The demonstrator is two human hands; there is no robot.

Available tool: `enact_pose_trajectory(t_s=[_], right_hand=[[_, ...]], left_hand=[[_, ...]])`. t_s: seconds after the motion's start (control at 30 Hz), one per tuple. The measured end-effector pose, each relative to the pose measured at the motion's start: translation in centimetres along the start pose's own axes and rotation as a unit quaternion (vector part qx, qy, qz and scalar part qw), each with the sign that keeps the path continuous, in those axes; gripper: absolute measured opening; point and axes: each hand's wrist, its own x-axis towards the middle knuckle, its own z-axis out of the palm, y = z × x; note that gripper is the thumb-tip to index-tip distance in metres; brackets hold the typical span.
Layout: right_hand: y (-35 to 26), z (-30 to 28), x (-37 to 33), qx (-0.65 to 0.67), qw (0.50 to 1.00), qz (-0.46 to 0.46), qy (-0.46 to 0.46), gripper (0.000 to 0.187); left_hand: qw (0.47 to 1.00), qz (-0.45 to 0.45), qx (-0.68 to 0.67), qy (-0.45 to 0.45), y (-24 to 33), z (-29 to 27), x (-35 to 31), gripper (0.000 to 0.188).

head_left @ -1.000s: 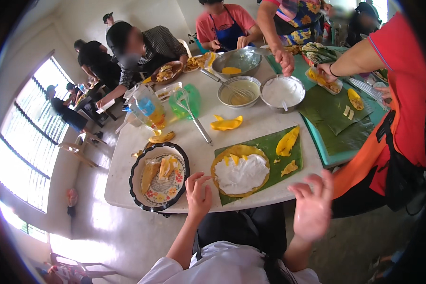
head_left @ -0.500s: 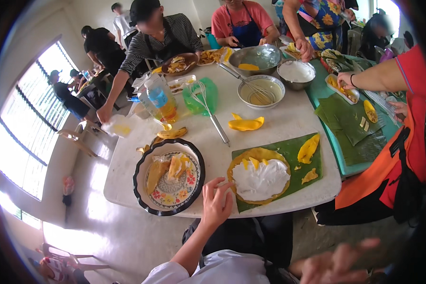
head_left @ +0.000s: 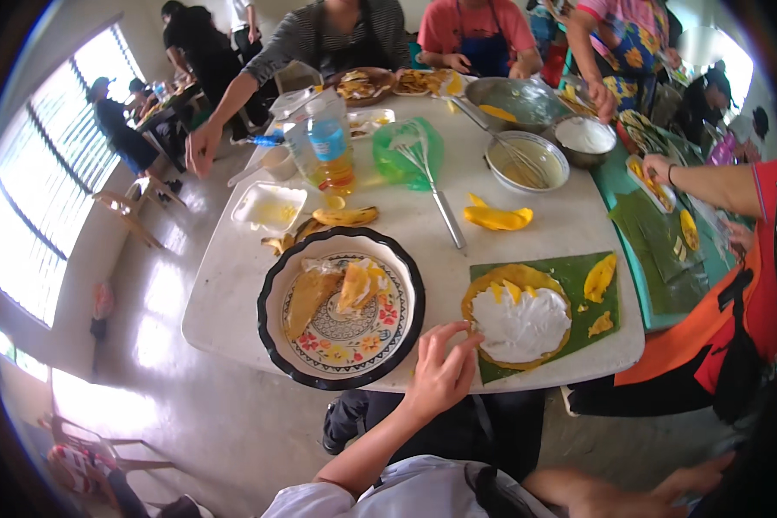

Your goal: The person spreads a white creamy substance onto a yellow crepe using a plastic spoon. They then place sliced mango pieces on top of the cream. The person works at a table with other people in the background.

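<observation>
My left hand (head_left: 443, 369) is at the table's front edge, fingers loosely bent and apart. Its fingertips come up to the left edge of a round yellow crepe (head_left: 472, 338), and I cannot tell whether they touch it. White cream (head_left: 527, 328) covers most of the crepe, with several mango pieces (head_left: 511, 290) in a row near its far side. Under the crepe lies a green banana leaf (head_left: 570, 268), which also bears a mango slice (head_left: 600, 276) and scraps. Low at the right, away from the table, my right hand (head_left: 686, 485) has its fingers stretched out, somewhat blurred.
Left of my left hand stands a dark-rimmed patterned dish (head_left: 272, 345) with two folded crepes. Beyond are bananas (head_left: 345, 216), a foam tray (head_left: 268, 207), a bottle (head_left: 330, 151), whisks (head_left: 447, 220), mango peel (head_left: 498, 217) and bowls (head_left: 527, 161). A co-worker's arm (head_left: 716, 186) reaches in at right.
The table has shifted right in my view. The person across has let go of the foam tray, which now sits on the table, and drawn the hand back. My right hand moved right.
</observation>
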Motion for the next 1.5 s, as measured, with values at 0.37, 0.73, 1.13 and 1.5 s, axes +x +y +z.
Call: enact_pose_trajectory(t_s=[0.37, 0.73, 1.13, 1.5], right_hand=[[2.3, -3.7, -4.1, 0.024, 0.976, 0.179, 0.125, 0.113], [1.4, -4.2, -5.3, 0.094, 0.951, 0.273, 0.112, 0.126], [0.9, -10.0, -5.7, -0.452, 0.799, 0.327, 0.223, 0.099], [2.7, -10.3, -2.2, -0.482, 0.798, 0.179, 0.315, 0.068]], left_hand=[[1.000, -0.003, -0.011, 0.012, -0.1, -0.2, -0.1, 0.036], [1.000, -0.014, 0.012, -0.005, 0.0, 0.2, -0.5, 0.038], [1.000, 0.006, 0.018, -0.003, 0.1, 0.0, -0.4, 0.039], [0.989, 0.082, -0.065, 0.104, 0.9, -7.7, -0.7, 0.044]])
